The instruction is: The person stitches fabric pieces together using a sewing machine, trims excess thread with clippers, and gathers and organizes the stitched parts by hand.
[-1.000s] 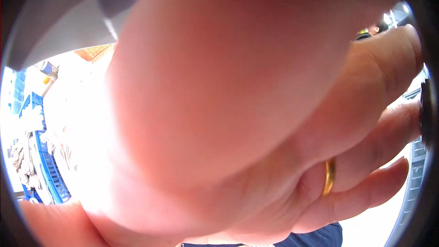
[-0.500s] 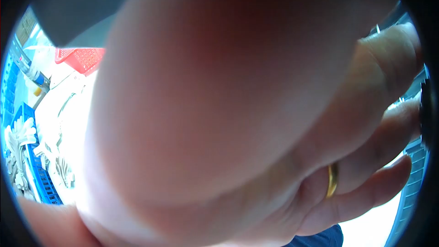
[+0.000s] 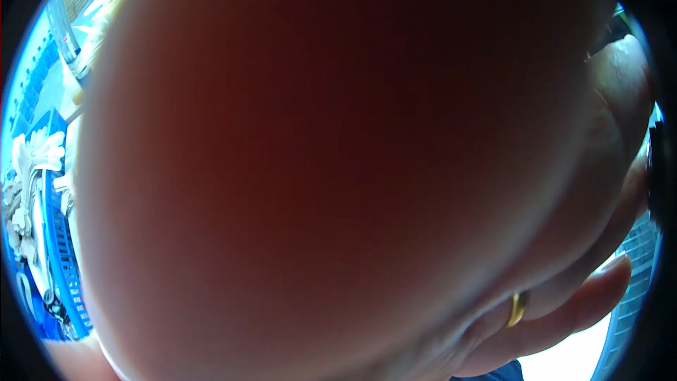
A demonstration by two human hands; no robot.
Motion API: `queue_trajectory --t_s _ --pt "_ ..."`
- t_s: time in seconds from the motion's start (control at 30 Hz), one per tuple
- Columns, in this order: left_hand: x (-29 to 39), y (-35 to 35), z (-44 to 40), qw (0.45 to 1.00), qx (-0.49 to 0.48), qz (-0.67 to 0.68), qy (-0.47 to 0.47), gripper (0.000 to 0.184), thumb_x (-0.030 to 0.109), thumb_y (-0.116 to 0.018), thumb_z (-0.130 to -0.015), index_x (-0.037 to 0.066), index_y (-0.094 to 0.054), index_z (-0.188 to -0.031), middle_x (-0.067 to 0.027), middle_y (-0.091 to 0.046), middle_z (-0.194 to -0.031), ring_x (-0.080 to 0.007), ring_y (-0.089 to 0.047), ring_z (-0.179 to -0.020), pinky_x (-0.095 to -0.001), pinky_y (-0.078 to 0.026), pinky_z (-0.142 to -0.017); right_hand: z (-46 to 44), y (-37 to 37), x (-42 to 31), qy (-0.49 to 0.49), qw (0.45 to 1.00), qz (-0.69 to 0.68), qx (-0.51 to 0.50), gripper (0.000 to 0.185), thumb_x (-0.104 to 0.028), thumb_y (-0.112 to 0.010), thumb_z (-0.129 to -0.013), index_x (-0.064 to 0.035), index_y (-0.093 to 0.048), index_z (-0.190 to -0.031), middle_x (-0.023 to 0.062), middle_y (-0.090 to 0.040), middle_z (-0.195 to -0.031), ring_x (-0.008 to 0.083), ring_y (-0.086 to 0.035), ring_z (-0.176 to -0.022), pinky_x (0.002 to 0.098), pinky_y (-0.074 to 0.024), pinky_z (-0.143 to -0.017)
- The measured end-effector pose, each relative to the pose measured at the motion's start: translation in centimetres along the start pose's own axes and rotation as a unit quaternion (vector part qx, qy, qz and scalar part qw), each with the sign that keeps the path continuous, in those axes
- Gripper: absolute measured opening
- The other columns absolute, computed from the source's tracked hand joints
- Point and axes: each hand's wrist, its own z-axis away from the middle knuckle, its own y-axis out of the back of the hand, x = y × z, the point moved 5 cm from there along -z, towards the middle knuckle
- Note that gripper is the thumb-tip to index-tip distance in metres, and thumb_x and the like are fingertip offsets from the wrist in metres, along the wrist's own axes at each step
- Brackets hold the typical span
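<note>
A hand, by its layout my left hand (image 3: pixel 338 190), fills most of the head view, very close to the lens and dark and blurred. Its bent fingers reach to the right edge, and a gold ring (image 3: pixel 517 310) sits on one of them. The fingertips end beside a dark piece at the camera's rim; what they close on is hidden. At the lower left corner shows a bit of skin (image 3: pixel 77 358); I cannot tell which part of a hand it is. I cannot make out my right hand.
Along the left edge stands a blue basket (image 3: pixel 63 261), with white and grey gloves (image 3: pixel 32 169) beside it. Above them are blue racks or crates and a grey post (image 3: pixel 65 39). Grey slatted surface (image 3: pixel 631 296) shows at the lower right, with dark blue cloth (image 3: pixel 504 372) at the bottom.
The palm has come closer and covers more of the view. The background on the left has shifted, and the red basket is now hidden. The fingers keep nearly the same place.
</note>
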Motion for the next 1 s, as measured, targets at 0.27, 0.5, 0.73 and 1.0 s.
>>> queue_trajectory --t_s 0.27,0.5,0.73,1.0 --pt "0.4 0.7 -0.3 1.000 0.008 -0.005 -0.007 0.092 0.074 -0.027 -0.084 0.005 -0.019 -0.145 -0.0290 -0.031 -0.141 -0.0478 -0.035 -0.127 -0.0572 -0.032 -0.103 -2.9 -4.2 9.8 -0.122 0.987 -0.105 0.028 0.057 -0.039 -0.056 -0.087 -0.0042 -0.046 -0.131 0.0176 -0.054 -0.124 0.0330 -0.051 -0.113 0.0414 -0.0433 -0.092" --pt "0.5 1.1 -0.6 1.000 0.005 -0.001 -0.004 0.092 0.074 -0.026 -0.085 0.005 -0.019 -0.145 -0.0291 -0.031 -0.141 -0.0478 -0.035 -0.127 -0.0571 -0.032 -0.103 -6.0 -10.9 19.9 -0.251 0.861 -0.441 -0.019 0.053 -0.032 -0.056 -0.090 0.0005 -0.047 -0.130 0.0175 -0.061 -0.114 0.0325 -0.056 -0.104 0.0386 -0.0473 -0.085" --pt "0.5 1.3 -1.0 1.000 0.000 -0.006 0.002 0.092 0.074 -0.026 -0.085 0.005 -0.019 -0.145 -0.0292 -0.031 -0.141 -0.0479 -0.035 -0.127 -0.0571 -0.032 -0.103 -2.7 -7.5 14.4 -0.274 0.738 -0.616 -0.030 0.067 -0.038 -0.061 -0.088 0.0015 -0.038 -0.137 0.0143 -0.055 -0.125 0.0280 -0.052 -0.111 0.0363 -0.0421 -0.093" --pt "0.6 1.3 -1.0 1.000 -0.003 -0.001 0.006 0.092 0.073 -0.026 -0.085 0.005 -0.019 -0.145 -0.0293 -0.031 -0.141 -0.0480 -0.036 -0.127 -0.0570 -0.033 -0.103 -10.0 -15.3 21.0 -0.067 0.988 0.142 -0.007 0.046 -0.018 -0.040 -0.094 -0.0088 -0.038 -0.138 0.0223 -0.061 -0.106 0.0350 -0.062 -0.090 0.0438 -0.0501 -0.075"
